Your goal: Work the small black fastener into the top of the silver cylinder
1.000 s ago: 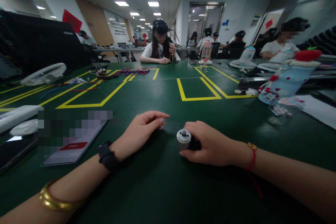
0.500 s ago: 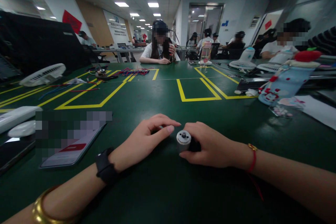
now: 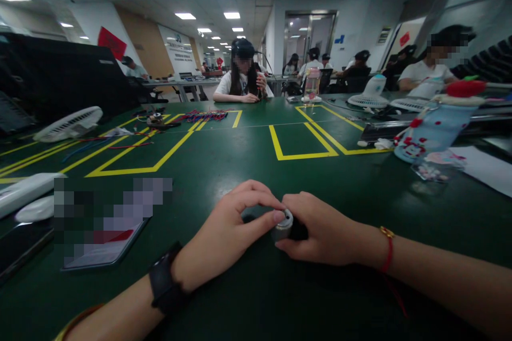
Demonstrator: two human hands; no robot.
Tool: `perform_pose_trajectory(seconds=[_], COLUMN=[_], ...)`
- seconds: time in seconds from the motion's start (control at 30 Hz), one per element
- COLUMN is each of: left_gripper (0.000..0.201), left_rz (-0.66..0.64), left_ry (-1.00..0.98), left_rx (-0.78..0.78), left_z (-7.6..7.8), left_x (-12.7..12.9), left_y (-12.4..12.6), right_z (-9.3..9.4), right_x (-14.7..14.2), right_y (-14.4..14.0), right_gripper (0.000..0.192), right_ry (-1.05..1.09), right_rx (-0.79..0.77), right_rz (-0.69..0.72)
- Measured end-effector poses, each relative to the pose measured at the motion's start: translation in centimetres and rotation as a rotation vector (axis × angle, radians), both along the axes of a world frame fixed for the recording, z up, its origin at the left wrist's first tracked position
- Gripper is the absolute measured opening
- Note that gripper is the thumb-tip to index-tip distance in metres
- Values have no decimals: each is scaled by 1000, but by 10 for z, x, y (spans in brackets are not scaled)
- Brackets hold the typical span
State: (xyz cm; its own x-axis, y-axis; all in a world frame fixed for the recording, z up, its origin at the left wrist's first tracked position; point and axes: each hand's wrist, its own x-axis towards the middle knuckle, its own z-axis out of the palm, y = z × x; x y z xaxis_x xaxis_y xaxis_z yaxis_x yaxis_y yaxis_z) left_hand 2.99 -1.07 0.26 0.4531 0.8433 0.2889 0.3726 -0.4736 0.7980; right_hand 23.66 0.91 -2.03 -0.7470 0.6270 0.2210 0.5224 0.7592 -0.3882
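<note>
A small silver cylindrical motor (image 3: 283,230) stands upright on the green table in front of me. My right hand (image 3: 322,232) is wrapped round its right side, with the thumb low and the fingers behind. My left hand (image 3: 236,221) comes in from the left, its thumb and index finger closed in a pinch over the motor's top face. Those fingertips cover the short shaft at the centre; one dark hole in the top face still shows.
A phone (image 3: 116,248) and a white fan (image 3: 70,123) are on the left. Several red and blue wires (image 3: 208,115) lie farther back. On the right stands a light-blue bottle (image 3: 436,130) beside a paper sheet (image 3: 486,168). A person (image 3: 240,77) sits across the green table (image 3: 224,170).
My left hand has moved right and onto the motor's top, its thumb and index finger closing over the shaft. My right hand keeps its hold. The view has tilted slightly up.
</note>
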Motion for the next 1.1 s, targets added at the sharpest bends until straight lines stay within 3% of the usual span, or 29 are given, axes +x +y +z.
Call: perform_pose_trajectory(seconds=[0.57,0.73,1.1], left_gripper=[14,18,13], left_rz=[109,140,-183], left_ry=[-98,-5,273], left_rx=[-40,-106,-84], left_z=[0,1,-15], left_x=[-4,-17,-36], left_y=[3,11,25], right_z=[5,6,3], right_x=[2,1,1], right_y=[-1,-2,0], right_gripper=[25,25,24], right_ry=[12,10,-3], right_rx=[-29,-30,-49], right_rz=[7,1,-1])
